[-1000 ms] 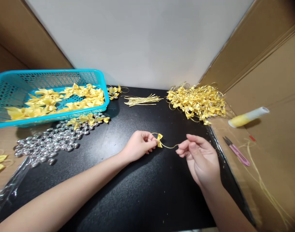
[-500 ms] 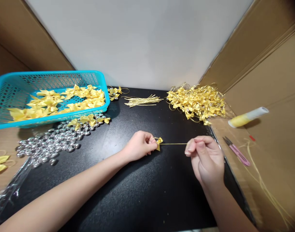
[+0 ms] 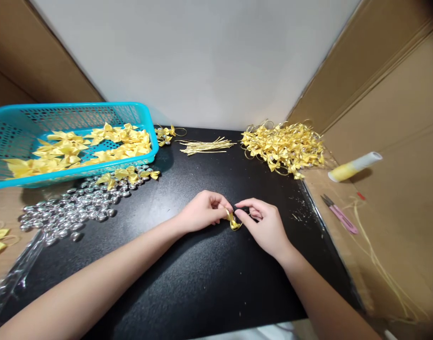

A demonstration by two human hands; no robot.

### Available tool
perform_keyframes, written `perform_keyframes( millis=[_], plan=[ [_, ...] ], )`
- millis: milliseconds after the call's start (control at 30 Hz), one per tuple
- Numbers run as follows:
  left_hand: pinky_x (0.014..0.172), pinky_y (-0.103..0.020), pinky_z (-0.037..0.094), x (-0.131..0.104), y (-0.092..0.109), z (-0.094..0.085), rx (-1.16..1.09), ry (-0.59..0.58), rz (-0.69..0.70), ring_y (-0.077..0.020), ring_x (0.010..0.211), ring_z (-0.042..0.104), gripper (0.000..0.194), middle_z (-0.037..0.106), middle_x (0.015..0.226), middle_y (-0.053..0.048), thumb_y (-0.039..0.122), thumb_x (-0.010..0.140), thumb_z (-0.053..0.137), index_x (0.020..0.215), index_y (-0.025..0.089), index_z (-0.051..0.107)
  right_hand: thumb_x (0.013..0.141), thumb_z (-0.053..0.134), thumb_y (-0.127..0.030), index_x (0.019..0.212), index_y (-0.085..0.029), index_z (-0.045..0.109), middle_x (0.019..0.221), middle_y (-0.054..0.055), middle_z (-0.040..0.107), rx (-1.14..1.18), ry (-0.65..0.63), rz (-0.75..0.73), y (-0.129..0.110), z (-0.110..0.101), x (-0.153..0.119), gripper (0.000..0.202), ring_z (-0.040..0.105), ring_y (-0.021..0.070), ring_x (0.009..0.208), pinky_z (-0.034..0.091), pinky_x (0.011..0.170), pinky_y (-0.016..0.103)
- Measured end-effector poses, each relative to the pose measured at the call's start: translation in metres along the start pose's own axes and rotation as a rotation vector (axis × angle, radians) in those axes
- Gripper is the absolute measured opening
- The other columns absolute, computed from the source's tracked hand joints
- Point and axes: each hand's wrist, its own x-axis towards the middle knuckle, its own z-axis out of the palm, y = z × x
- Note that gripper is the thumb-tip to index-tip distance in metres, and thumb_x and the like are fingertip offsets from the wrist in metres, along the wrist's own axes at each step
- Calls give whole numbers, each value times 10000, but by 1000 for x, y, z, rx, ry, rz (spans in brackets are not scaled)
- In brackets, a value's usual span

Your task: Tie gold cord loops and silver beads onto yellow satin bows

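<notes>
Over the middle of the black table [image 3: 188, 283], my left hand [image 3: 204, 211] is closed in a pinch on a small yellow ribbon bow [image 3: 234, 222], which hangs from its fingertips. A thin gold cord shows at the bow. Close on the right, my right hand [image 3: 266, 224] has its thumb and forefinger tips beside the bow, a little apart. Its other fingers are curled in, and a short bit of cord shows against them; the rest is hidden behind the hand.
A blue basket [image 3: 151, 141] of yellow bows stands at left, with silver beads [image 3: 69, 212] before it. Cut gold cords [image 3: 207, 145] lie at the back, beside a heap of finished-looking bows [image 3: 283, 146]. Pink-handled snips [image 3: 340, 215] and a yellow-white roll [image 3: 354, 166] lie right.
My right hand has moved left from the far end of the stretched cord to the bow, and the cord has slackened. The bow has tipped downward in my left hand's pinch.
</notes>
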Motion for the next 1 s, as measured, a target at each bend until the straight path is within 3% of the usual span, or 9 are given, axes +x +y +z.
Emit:
perform_keyframes(
  millis=[67,167,367,500,600,700,833,900,1000],
  plan=[
    [461,-176,421,0,-3,2,22,34,7,-76,493,505,168,605,601,19,247,707,600,785,125,686,774,668,-307,833,-167,734,496,-67,407,61,-37,1,-1,0,-1,166,324,76,467,299,467,216],
    [453,-169,399,-1,-6,4,74,84,47,-71,483,489,164,608,597,16,214,725,574,791,122,692,694,756,-301,803,-176,737,550,-36,557,45,-66,-41,-3,1,-3,167,406,79,483,331,476,214],
    [472,-168,383,-1,-7,4,93,83,150,-77,515,497,153,624,617,2,237,738,608,777,119,697,771,664,-245,736,-173,693,636,4,668,-11,-33,-60,-2,0,-4,85,525,99,527,424,534,223],
    [485,-179,386,-1,-7,6,3,107,146,-78,511,508,143,644,626,-8,236,735,609,765,116,681,621,834,-302,861,-205,699,807,25,730,-77,-52,-120,1,6,-7,292,635,163,693,495,653,269],
    [519,-196,413,-2,-9,7,-112,104,173,-96,561,551,130,664,668,-19,249,752,615,772,127,659,705,775,-247,739,-209,683,729,18,704,-133,-27,-179,2,13,-9,106,617,162,684,476,658,279],
    [561,-219,422,-3,-12,6,-112,126,266,-103,596,539,172,636,684,-18,303,787,641,754,135,653,798,684,-265,687,-197,663,608,-6,618,66,41,-83,2,12,-7,132,532,117,562,415,539,234],
    [669,-250,438,-4,-11,6,96,131,494,-127,729,528,126,580,784,-25,271,775,699,799,147,698,777,722,-445,713,-189,640,570,-37,549,502,45,114,3,5,-2,276,457,79,495,370,472,196],
    [730,-266,456,-5,-11,8,80,26,514,-140,801,551,130,596,879,-44,240,784,695,874,147,688,763,740,-478,727,-190,634,618,-32,583,648,19,146,4,4,0,309,498,77,535,409,516,191],
    [726,-265,462,-6,-12,12,-88,-138,412,-124,755,561,143,612,850,-34,253,842,647,929,141,628,754,765,-459,735,-194,626,655,-33,613,752,-23,166,4,6,0,300,539,73,568,442,563,186]
  ],
)
